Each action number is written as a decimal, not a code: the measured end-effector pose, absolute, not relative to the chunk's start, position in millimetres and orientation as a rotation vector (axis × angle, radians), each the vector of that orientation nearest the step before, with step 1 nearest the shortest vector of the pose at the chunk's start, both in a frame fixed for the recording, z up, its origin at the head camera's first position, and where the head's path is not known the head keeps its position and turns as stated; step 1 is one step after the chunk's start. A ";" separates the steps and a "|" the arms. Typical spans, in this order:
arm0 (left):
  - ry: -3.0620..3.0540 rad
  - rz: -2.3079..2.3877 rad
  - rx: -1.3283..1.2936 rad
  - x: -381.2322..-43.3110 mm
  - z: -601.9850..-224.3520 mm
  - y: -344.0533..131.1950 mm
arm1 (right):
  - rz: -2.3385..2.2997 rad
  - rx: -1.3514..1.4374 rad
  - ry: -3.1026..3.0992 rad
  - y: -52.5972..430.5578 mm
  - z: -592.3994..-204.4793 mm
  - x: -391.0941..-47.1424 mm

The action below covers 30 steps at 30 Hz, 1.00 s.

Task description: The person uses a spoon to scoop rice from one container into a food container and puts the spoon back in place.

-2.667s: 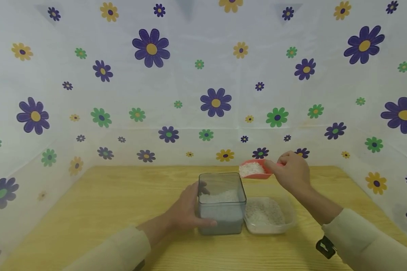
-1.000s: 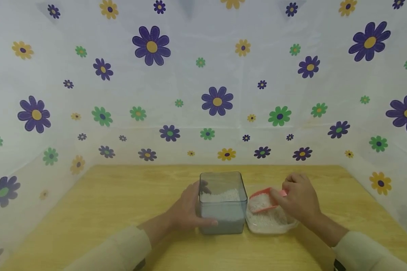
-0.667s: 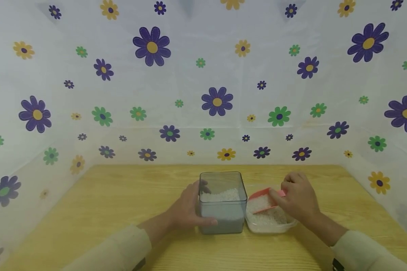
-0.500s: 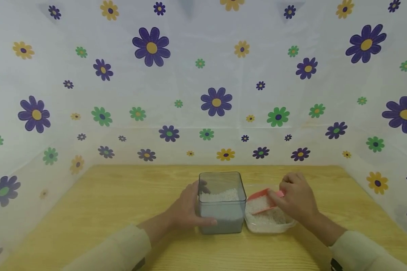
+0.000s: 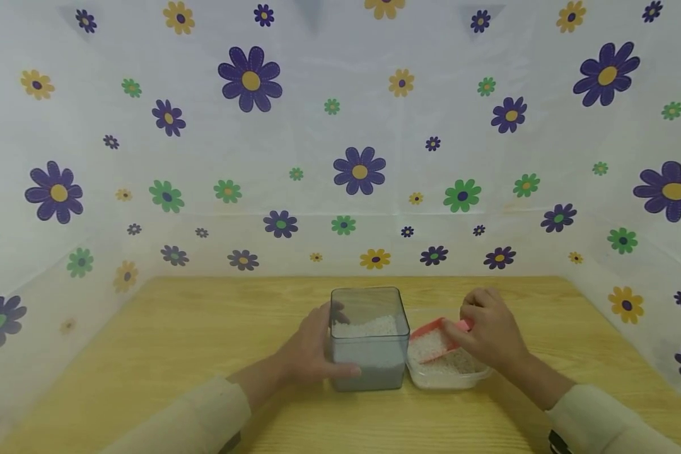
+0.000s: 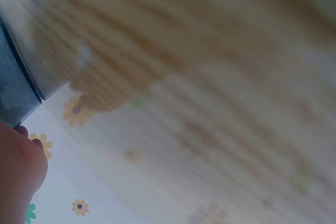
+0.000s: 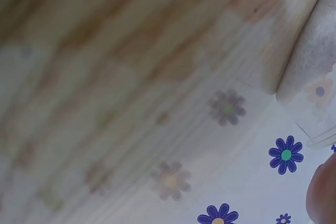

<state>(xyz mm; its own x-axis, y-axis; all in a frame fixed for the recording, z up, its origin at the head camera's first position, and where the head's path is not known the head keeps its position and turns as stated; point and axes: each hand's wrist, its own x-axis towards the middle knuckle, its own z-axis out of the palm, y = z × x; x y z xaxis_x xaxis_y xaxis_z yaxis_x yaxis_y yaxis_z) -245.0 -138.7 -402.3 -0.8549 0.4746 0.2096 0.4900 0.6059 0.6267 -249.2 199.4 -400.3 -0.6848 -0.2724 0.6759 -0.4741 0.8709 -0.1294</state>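
My left hand [image 5: 312, 347] grips the left side of a square, smoky-clear plastic box [image 5: 369, 372], thumb across its front and fingers at the back. White rice [image 5: 374, 326] lies inside, heaped towards the right. Pinched in my right hand [image 5: 490, 325] is a red scoop [image 5: 428, 328] loaded with rice, tilted down to the left. Its mouth dips into a shallow clear tub [image 5: 448, 381] that also holds rice, standing close against the box's right side. In the left wrist view part of my left hand [image 6: 21, 171] shows beside the box [image 6: 16, 77].
Both containers stand on a wood-grain table [image 5: 215, 315]. A white flower-printed sheet [image 5: 312, 139] rises behind it and along both sides. In the right wrist view the tub's edge [image 7: 320, 139] shows near the right border.
The scoop was raised above and behind the tub; it has come down into the tub's rice and shifted slightly left. The box's rice has become heaped. My left hand keeps its grip.
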 end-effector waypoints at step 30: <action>-2.772 -1.100 -0.862 -242.2 -404.1 -138.2 | 0.467 0.609 -2.288 198.2 -397.8 -244.1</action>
